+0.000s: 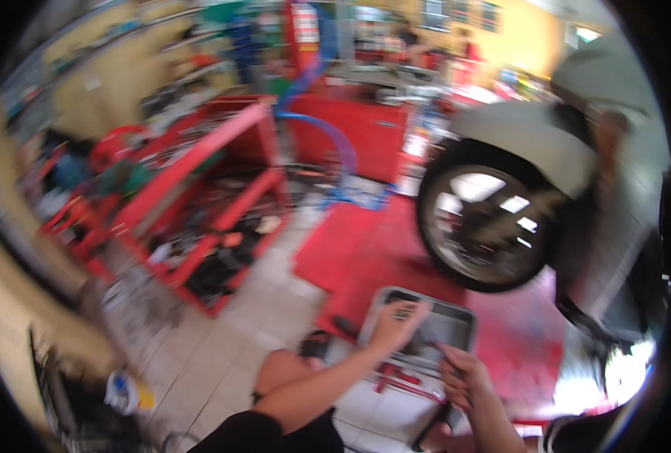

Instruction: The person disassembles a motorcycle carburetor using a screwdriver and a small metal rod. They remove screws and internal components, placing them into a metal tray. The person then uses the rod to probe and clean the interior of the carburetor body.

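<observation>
A grey metal tray (pixel 467 321) sits low in front of me, beside the wheel. Over its left part is my left hand (pixel 397 325), its fingers closed around a small dark piece (pixel 402 312) too blurred to name. At the tray's near right corner my right hand (pixel 464 376) has its fingers curled in a grip. A dark, thin shape (pixel 426 341) runs from its fingertips into the tray; blur hides its kind. Just below the tray lie red-handled tools (pixel 403 380).
A scooter's front wheel (pixel 486 219) and pale fender (pixel 528 140) stand at the right, above a red platform (pixel 384 241). To the left is a red metal rack (pixel 199 181) filled with parts. A blue hose (pixel 331 132) hangs behind. A white and yellow container (pixel 128 392) is on the tiled floor.
</observation>
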A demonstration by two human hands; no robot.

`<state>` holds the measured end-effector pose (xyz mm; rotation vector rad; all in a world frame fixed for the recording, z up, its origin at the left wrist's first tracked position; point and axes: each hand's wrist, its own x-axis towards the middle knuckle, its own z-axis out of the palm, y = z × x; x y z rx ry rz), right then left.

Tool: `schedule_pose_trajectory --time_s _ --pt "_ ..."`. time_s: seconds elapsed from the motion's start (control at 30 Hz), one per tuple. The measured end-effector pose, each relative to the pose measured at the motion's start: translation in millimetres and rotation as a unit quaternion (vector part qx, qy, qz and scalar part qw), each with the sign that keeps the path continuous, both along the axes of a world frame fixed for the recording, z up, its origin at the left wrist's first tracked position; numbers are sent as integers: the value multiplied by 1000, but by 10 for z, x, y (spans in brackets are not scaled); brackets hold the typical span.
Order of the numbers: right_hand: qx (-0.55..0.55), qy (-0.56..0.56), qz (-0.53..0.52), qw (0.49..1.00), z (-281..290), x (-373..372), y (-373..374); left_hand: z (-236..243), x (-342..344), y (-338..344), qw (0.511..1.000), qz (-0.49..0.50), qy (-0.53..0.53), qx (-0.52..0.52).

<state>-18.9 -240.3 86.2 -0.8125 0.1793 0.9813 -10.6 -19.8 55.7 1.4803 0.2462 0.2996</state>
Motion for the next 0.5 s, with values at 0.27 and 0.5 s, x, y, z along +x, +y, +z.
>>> schedule_pose_trajectory --time_s 0.27,0.5 --pt "12 -14 32 999 44 25 104 -99 83 10 999 31 3 -17" --pt "20 -37 63 997 -106 3 154 -169 44 41 987 -31 41 -150"
